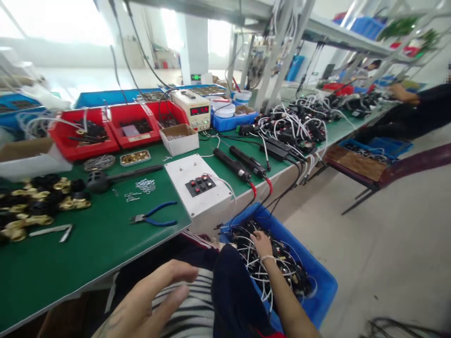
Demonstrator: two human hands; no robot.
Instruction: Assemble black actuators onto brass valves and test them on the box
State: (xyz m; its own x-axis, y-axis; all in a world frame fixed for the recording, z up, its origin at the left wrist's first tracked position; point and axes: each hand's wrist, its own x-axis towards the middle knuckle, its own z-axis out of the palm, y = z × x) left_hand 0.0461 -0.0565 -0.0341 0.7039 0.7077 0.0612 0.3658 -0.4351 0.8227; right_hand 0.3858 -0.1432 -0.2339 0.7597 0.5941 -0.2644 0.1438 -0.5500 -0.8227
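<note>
My right hand (262, 244) reaches down into a blue bin (319, 274) beside my seat, its fingers curled among black parts with white wires (278, 267); what it grips, if anything, is hidden. My left hand (151, 300) hovers low over my lap below the table's front edge, fingers stretched out and holding nothing. Blue-handled pliers (153, 218) lie on the green table (88, 253) just ahead of that hand.
A white control box (199, 188) with red buttons sits at the table edge, two black probes (243, 166) right of it. Brass-and-black fittings (38, 202) lie left, red bins (105, 126) behind. Another person's arm (405, 94) works far right.
</note>
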